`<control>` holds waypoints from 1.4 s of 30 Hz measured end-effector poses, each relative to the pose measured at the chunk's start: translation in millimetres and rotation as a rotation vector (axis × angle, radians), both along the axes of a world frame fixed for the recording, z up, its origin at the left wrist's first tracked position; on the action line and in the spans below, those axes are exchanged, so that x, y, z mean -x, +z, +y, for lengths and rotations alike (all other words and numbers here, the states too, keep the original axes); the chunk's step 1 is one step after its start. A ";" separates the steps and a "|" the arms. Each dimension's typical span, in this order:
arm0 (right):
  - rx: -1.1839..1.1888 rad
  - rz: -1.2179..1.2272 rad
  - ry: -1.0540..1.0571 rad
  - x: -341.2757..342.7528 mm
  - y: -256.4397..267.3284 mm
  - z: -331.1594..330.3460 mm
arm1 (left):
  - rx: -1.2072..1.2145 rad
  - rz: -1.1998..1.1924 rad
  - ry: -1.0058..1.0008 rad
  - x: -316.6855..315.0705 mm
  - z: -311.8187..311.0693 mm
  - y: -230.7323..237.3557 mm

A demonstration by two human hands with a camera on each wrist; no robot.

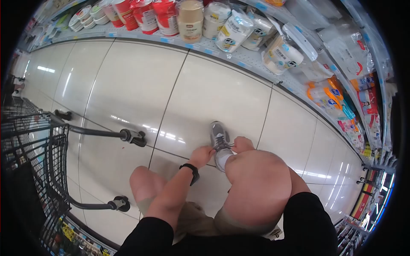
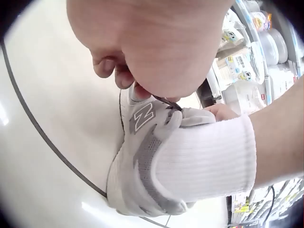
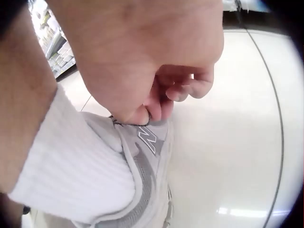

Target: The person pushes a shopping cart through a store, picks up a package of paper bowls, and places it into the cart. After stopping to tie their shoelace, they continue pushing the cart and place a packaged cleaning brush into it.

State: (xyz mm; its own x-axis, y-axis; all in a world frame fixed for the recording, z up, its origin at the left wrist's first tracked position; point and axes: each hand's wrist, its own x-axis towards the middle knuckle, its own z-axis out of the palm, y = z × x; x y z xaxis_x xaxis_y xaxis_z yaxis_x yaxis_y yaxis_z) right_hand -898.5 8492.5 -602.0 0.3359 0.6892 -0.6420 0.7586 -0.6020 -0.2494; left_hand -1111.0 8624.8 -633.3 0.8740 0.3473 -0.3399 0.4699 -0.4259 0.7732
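Note:
A grey sneaker (image 1: 218, 130) with a white letter on its side is on the foot set flat on the floor, below a white ribbed sock (image 2: 209, 161). Dark shoelaces (image 1: 227, 147) stretch out to both sides over its tongue. My left hand (image 1: 202, 156), with a black band on the wrist, pinches one lace at the left of the shoe. On the opposite side my right hand (image 1: 243, 145) pinches the other lace between thumb and curled fingers. In the right wrist view the lace (image 3: 142, 125) runs under the thumb tip, close over the shoe.
A black wire shopping cart (image 1: 60, 145) stands at the left, its caster wheel (image 1: 137, 138) near my knee. Ahead, a low store shelf (image 1: 205, 48) carries packaged paper cups (image 1: 191, 21) and wrapped goods, curving round to the right. Glossy pale tiles (image 1: 128, 81) cover the floor.

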 end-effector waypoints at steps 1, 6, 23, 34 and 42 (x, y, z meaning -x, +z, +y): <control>-0.020 -0.012 -0.015 4.2 -1.6 -6.0 | 0.001 0.011 0.014 4.3 0.6 2.1; -0.044 -0.001 0.023 -9.5 -20.4 -16.2 | -0.075 0.164 -0.067 -1.1 12.3 12.3; 0.086 0.172 0.111 -42.0 -29.1 -10.6 | 0.154 0.216 0.121 25.2 20.7 8.2; -0.101 0.147 0.038 -127.8 164.3 62.6 | 0.111 0.186 0.615 97.8 102.8 285.3; -0.224 0.143 0.192 -103.6 365.1 88.1 | -0.379 -0.128 0.693 166.0 29.7 573.1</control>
